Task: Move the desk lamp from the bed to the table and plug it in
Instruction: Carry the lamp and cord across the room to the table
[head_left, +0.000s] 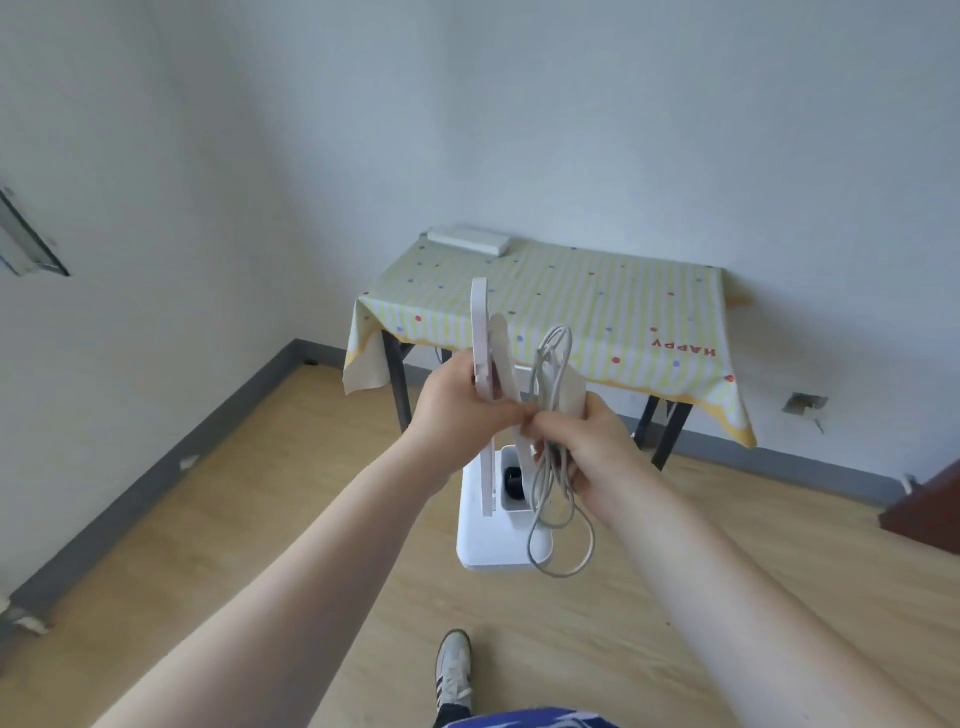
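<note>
I carry a white folded desk lamp (491, 540) in mid-air above the wooden floor, its square base hanging low and its flat arms pointing up. My left hand (460, 400) grips the folded arms. My right hand (582, 441) holds the bundled grey cord (558, 493) and the white power adapter (569, 392) beside the arms; loops of cord dangle past the base. The table (597, 306), covered with a yellow striped dotted cloth, stands ahead against the wall.
A white power strip (467, 240) lies at the table's far left corner. A wall opening (804, 402) sits low on the wall, right of the table. A dark wooden piece of furniture (930, 509) stands at the right edge. My shoe (453, 670) is on the floor below.
</note>
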